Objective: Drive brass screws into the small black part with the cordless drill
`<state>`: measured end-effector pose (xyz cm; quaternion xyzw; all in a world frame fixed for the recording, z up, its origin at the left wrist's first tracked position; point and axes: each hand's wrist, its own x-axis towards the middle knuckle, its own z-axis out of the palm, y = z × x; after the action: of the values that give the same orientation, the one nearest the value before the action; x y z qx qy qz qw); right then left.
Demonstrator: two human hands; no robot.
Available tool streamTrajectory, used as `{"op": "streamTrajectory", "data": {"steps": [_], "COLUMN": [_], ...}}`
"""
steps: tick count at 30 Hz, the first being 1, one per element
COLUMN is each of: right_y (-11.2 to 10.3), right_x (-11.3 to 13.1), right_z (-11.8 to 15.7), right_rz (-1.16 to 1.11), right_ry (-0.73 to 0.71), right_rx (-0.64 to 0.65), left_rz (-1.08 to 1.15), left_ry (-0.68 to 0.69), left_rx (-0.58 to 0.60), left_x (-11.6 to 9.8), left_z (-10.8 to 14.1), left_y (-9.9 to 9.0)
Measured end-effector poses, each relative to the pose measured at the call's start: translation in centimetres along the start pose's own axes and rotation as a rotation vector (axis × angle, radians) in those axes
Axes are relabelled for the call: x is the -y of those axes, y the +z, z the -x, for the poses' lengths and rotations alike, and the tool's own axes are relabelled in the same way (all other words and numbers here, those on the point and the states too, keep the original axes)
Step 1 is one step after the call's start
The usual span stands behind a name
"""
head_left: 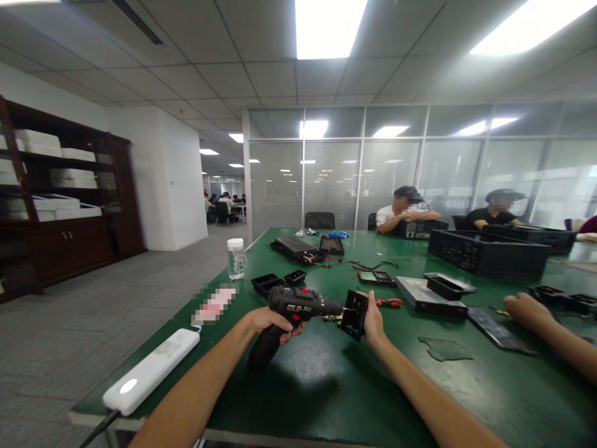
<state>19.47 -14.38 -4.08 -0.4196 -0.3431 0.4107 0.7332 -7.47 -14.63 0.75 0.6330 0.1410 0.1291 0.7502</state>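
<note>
While gripping a power drill with the left hand, holds a small black tray tilted on edge in the right hand, right by the drill's tip. Beyond on the green table, two other black trays, contents too dark to tell; nearby, a white-lidded bottle, apparently with clear liquid inside.

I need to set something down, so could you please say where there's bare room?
Bare tabletop lies between the wearer's forearms, nearer than the drill, and right of them, nearer than the green scrap. Beyond the drill, black trays and casings crowd the surface.
</note>
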Motion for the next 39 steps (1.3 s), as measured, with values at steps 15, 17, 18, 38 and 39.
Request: {"op": "streamTrajectory", "data": {"steps": [15, 17, 18, 38, 39], "right_y": [0.16, 0.05, 0.00, -0.08, -0.11], "right_x": [0.08, -0.09, -0.18, -0.25, -0.29], "right_z": [0.14, -0.02, -0.09, -0.25, -0.28], "right_rz": [-0.019, -0.004, 0.004, 0.020, 0.021], "right_ry": [0.013, -0.008, -0.019, -0.006, -0.006], "right_rx": [0.005, 0.000, -0.001, -0.009, -0.007], "left_rz": [-0.003, -0.007, -0.010, -0.030, -0.028], "left_ry": [-0.016, -0.018, -0.017, 0.009, 0.010], "left_rx": [0.001, -0.006, -0.009, 0.000, 0.002], "left_x": [0.18, 0.22, 0.23, -0.02, -0.01], "left_z": [-0.03, -0.01, 0.01, 0.04, 0.03], "left_y": [-0.21, -0.22, -0.20, 0.14, 0.14]}}
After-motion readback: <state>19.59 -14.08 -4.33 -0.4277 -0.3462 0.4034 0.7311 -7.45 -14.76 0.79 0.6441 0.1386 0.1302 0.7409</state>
